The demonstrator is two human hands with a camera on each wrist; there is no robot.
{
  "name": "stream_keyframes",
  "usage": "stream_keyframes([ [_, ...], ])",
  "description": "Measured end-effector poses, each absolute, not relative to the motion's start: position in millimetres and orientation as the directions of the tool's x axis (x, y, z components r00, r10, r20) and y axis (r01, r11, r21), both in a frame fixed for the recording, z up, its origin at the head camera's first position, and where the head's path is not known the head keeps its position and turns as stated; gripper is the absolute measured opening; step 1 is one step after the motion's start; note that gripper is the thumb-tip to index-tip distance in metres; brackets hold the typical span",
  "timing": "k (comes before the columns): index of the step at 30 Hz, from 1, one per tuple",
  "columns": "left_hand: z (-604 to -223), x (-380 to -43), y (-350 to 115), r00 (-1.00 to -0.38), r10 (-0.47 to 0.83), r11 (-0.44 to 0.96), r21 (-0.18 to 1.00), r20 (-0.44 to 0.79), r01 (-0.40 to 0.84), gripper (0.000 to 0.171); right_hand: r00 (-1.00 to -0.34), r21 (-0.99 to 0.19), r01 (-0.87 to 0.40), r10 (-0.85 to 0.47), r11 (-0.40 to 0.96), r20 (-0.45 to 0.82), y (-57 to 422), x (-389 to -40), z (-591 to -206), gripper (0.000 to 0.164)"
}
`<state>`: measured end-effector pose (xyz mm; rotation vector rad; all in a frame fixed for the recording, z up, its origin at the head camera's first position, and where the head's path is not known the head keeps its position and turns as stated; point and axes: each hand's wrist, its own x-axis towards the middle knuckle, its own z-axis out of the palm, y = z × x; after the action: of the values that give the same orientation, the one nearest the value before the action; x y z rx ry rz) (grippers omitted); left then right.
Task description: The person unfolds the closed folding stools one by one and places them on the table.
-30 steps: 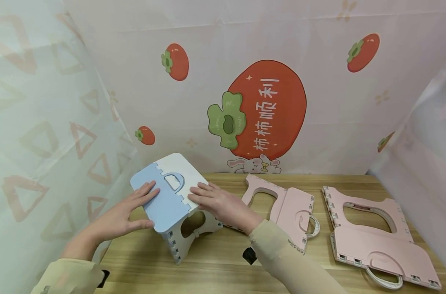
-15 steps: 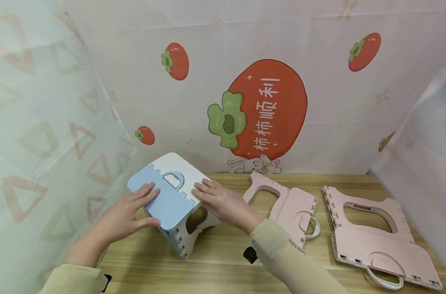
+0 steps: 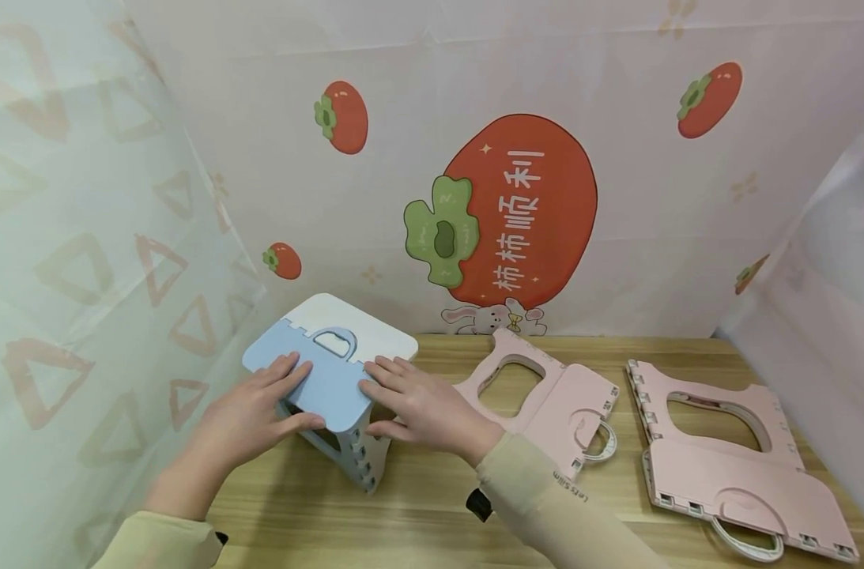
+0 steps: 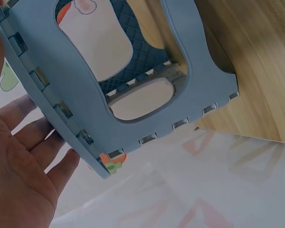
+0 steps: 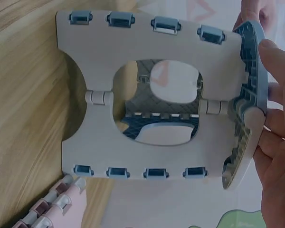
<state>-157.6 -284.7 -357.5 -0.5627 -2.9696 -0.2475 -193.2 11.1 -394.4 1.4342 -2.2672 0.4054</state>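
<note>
A blue-and-white folding step stool [image 3: 339, 395] stands unfolded at the left of the table. Its blue half faces me, the white half lies behind, and a handle opening sits between them. My left hand [image 3: 257, 407] rests with extended fingers on the blue half, thumb at the near edge. In the left wrist view, that hand [image 4: 23, 166] touches the top above the blue leg panel. On the right side of the top lie the fingers of my right hand [image 3: 428, 407], thumb by the edge. The right wrist view has this hand [image 5: 280, 147] against the top, with the white hinged side panel [image 5: 97, 152] visible.
Two folded pink step stools lie flat on the wooden table [image 3: 417, 514]: one pink stool [image 3: 560, 403] right of the unfolded stool, another pink stool [image 3: 745, 478] at the far right. Each has a white handle loop. Printed cloth walls [image 3: 375, 213] stand behind and at both sides.
The blue-and-white stool has turned counterclockwise under my hands. My right hand has shifted from the white half onto the blue half's right end. The nearer pink stool has slid slightly right.
</note>
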Motion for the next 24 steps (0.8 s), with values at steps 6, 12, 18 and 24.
stream_keyframes([
  [6,-359.2,-157.5,-278.4,-0.941,0.302,0.942,0.105,0.152,0.319,0.094,-0.370,0.071,-0.882,-0.778,0.466,0.507,5.5,-190.5,-394.7,0.065],
  [12,-362.3,-160.5,-267.7,-0.946,0.255,0.964,0.025,0.200,0.265,0.093,-0.412,0.096,-0.851,-0.769,0.517,0.488,-1.8,-188.1,-394.0,0.059],
  [18,-364.4,-161.8,-260.4,-0.948,0.227,0.973,-0.009,0.223,0.231,0.092,-0.475,0.049,-0.819,-0.723,0.572,0.501,-5.7,-189.0,-396.2,0.052],
  [24,-365.4,-165.0,-255.3,-0.940,0.222,0.975,-0.039,0.261,0.219,0.085,-0.496,0.019,-0.801,-0.681,0.598,0.539,-8.1,-193.6,-397.3,0.050],
])
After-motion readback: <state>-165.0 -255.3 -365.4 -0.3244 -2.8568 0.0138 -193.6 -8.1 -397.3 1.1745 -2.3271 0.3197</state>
